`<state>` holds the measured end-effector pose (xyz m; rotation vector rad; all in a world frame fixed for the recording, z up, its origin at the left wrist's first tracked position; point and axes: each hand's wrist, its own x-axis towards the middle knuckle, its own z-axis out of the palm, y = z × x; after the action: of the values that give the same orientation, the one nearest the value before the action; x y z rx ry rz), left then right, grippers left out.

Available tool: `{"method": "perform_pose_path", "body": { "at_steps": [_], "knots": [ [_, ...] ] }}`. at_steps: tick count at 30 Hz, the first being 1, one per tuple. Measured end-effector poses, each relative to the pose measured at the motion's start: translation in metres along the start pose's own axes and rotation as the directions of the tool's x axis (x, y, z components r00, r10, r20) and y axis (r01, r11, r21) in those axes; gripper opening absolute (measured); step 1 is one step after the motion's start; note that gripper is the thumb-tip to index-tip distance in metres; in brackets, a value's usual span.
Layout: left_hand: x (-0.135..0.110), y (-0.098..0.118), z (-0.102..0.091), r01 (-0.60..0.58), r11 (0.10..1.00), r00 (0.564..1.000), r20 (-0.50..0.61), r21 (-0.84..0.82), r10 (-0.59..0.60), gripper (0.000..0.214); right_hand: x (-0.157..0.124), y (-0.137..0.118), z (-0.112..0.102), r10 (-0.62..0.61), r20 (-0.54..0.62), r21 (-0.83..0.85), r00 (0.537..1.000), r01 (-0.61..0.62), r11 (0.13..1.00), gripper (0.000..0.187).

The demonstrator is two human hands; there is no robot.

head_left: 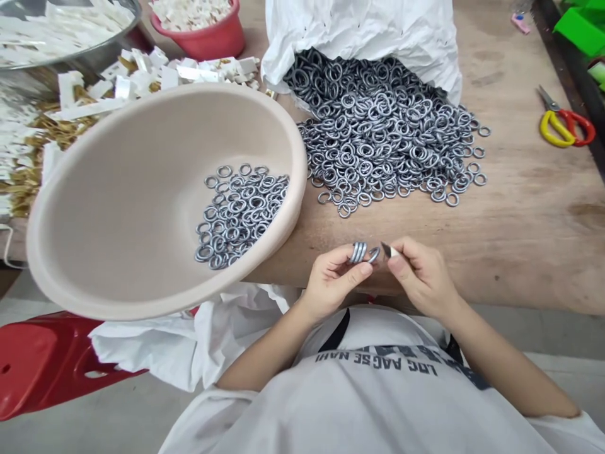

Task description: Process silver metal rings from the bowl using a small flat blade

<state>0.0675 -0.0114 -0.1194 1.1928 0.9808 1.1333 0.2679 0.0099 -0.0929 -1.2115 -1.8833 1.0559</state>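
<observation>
My left hand (334, 280) is closed on several grey rings (358, 252). Some sit around its index finger, and one ring (374, 255) is pinched at the fingertips. Close by on the right, my right hand (423, 274) grips a small dark pointed blade (386, 250) with a pale end, its tip near the pinched ring but apart from it. A large heap of the same grey rings (378, 145) lies on the table, spilling from a white sack (363, 31). More loose rings (241, 214) rest inside the big beige basin (118, 189) to the left.
Scissors (562, 123) with yellow and red handles lie at the right. White and gold pieces (94, 94) crowd the far left, beside a metal bowl (137, 38) and a pink tub (212, 38). A red stool (47, 359) stands below the basin. Green bins (579, 31) are at top right.
</observation>
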Motion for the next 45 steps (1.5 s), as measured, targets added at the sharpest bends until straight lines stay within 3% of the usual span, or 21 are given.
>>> {"method": "perform_pose_path", "body": {
  "at_steps": [4,13,16,19,23,25,29,31,33,35,37,39,41,43,45],
  "knots": [
    [0.001,-0.001,0.001,-0.079,0.994,0.997,0.012,0.078,0.078,0.015,-0.008,-0.003,0.0,-0.071,0.059,-0.164,0.996,0.08,0.983,0.027],
    [0.003,-0.01,-0.005,-0.261,0.939,0.965,0.045,0.225,0.258,0.009,-0.006,0.0,0.004,-0.053,0.129,-0.085,0.99,0.064,0.994,0.033],
    [-0.001,-0.011,-0.009,-0.27,0.945,0.963,0.073,0.183,0.261,0.011,0.004,0.012,0.009,0.035,0.08,-0.09,0.996,-0.028,0.996,0.038],
    [-0.008,-0.009,-0.013,-0.241,0.97,0.963,0.134,0.025,0.236,0.013,0.024,0.015,0.012,0.089,0.015,-0.174,0.996,-0.085,0.981,0.041],
    [-0.015,-0.01,-0.021,-0.156,0.978,0.988,-0.017,-0.141,0.155,0.019,0.065,0.005,0.021,-0.007,0.066,-0.429,0.998,0.035,0.903,0.031],
    [-0.016,-0.01,-0.027,-0.151,0.982,0.985,-0.107,-0.113,0.139,0.018,0.086,0.002,0.029,-0.048,0.127,-0.553,0.991,0.111,0.826,0.025],
    [-0.013,-0.006,-0.037,-0.164,0.985,0.955,-0.241,0.059,0.173,0.019,0.107,0.004,0.038,-0.002,0.174,-0.686,0.985,0.123,0.718,0.018],
    [-0.01,-0.002,-0.04,-0.157,0.972,0.939,-0.279,0.175,0.202,0.018,0.103,0.004,0.032,-0.038,0.164,-0.613,0.986,0.132,0.779,0.015],
    [-0.007,0.001,-0.039,-0.154,0.948,0.933,-0.275,0.278,0.232,0.018,0.092,0.0,0.019,-0.057,0.177,-0.43,0.983,0.129,0.893,0.017],
    [-0.004,0.004,-0.035,-0.176,0.923,0.944,-0.207,0.341,0.257,0.02,0.075,-0.007,0.006,0.017,0.258,-0.184,0.966,0.032,0.982,0.027],
    [0.0,0.005,-0.027,-0.209,0.908,0.959,-0.105,0.363,0.263,0.017,0.057,-0.014,-0.003,0.104,0.349,0.026,0.931,-0.121,0.992,0.033],
    [0.003,0.004,-0.016,-0.24,0.901,0.959,-0.052,0.362,0.277,0.011,0.039,-0.016,-0.002,0.152,0.324,0.206,0.934,-0.226,0.952,0.034],
    [0.004,0.001,-0.004,-0.283,0.899,0.94,-0.09,0.335,0.33,0.009,0.025,-0.013,0.006,0.192,0.212,0.405,0.958,-0.265,0.875,0.032],
    [0.003,-0.002,0.007,-0.334,0.888,0.906,-0.154,0.315,0.395,0.007,0.013,-0.007,0.016,0.249,0.143,0.604,0.958,-0.284,0.745,0.03],
    [0.002,-0.005,0.015,-0.362,0.871,0.892,-0.15,0.331,0.427,0.009,0.005,-0.002,0.022,0.287,0.144,0.716,0.947,-0.299,0.631,0.029]
  ]
}}
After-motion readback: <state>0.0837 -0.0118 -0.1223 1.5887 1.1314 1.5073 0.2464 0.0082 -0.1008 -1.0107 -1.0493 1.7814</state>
